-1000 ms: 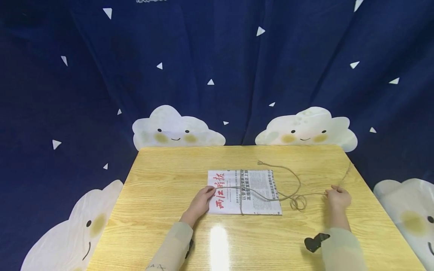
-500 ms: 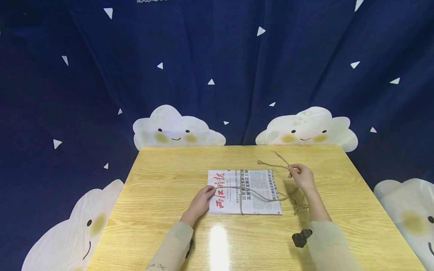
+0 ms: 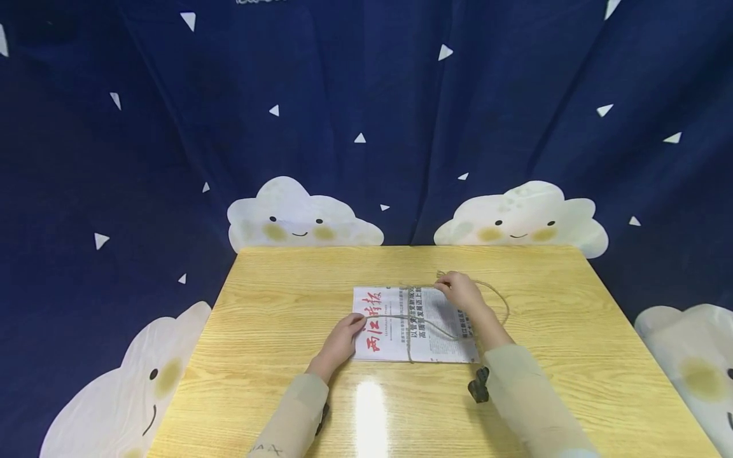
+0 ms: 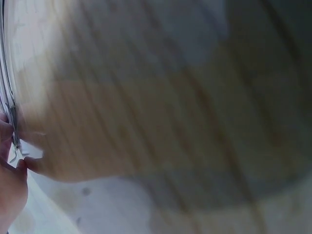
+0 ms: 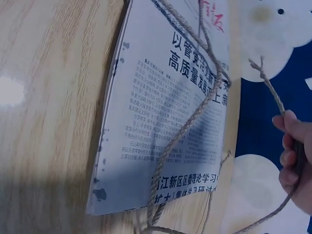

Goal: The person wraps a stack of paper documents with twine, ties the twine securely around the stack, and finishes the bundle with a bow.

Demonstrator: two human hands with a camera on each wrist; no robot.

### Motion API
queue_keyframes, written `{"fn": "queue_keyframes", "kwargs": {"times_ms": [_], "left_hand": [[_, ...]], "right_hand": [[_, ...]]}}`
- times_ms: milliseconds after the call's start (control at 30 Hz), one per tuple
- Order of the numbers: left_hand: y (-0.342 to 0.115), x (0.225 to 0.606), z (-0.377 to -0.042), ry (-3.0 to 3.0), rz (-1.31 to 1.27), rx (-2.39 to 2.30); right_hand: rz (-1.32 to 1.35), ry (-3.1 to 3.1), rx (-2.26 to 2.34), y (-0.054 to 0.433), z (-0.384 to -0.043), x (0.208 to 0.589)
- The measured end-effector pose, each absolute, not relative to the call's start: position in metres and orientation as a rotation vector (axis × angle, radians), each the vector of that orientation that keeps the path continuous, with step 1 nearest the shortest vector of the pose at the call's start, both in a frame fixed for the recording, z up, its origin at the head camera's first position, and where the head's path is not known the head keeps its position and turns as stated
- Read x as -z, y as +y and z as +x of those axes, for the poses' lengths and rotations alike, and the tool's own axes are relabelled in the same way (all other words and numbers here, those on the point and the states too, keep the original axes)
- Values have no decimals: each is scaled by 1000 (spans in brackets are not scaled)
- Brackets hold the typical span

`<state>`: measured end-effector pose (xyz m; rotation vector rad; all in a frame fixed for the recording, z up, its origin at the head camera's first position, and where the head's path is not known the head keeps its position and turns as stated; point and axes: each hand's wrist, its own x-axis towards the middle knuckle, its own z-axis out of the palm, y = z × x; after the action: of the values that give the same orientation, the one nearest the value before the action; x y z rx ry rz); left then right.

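A folded stack of newspapers [image 3: 380,346] lies on the table, with brown twine [image 3: 409,346] crossing it both ways. My left hand [image 3: 340,340] grips the stack's left edge, thumb on top where the lengthwise strand runs; in the left wrist view its fingertips [image 4: 22,163] show at the edge of the stack. Over the stack's far right part, my right hand [image 3: 462,294] pinches a length of twine. In the right wrist view, a short frayed end [image 5: 263,73] sticks out past those fingers, and the rest of the strand hangs below them.
A loose loop of twine [image 3: 504,305] curves over the wooden table [image 3: 286,280] right of the stack. A second twine end [image 5: 226,156] lies by the stack's far edge. Behind the table hangs a dark blue curtain [image 3: 321,95] with white clouds.
My right hand has moved from the table's right side leftward to the stack's far edge, drawing the twine with it. My left hand stays on the left edge.
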<state>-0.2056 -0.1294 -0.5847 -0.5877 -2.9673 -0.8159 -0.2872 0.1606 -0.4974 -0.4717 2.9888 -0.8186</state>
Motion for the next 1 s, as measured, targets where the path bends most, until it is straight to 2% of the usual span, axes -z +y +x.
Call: {"fn": "queue_keyframes", "kwargs": {"times_ms": [467, 1000], "left_hand": [[-129, 589, -207, -2982, -558, 817], [-130, 595, -208, -2921, -550, 820]], "right_hand": [[-764, 2938, 384, 141, -306, 500], [-799, 2787, 86, 108, -311, 496]]}}
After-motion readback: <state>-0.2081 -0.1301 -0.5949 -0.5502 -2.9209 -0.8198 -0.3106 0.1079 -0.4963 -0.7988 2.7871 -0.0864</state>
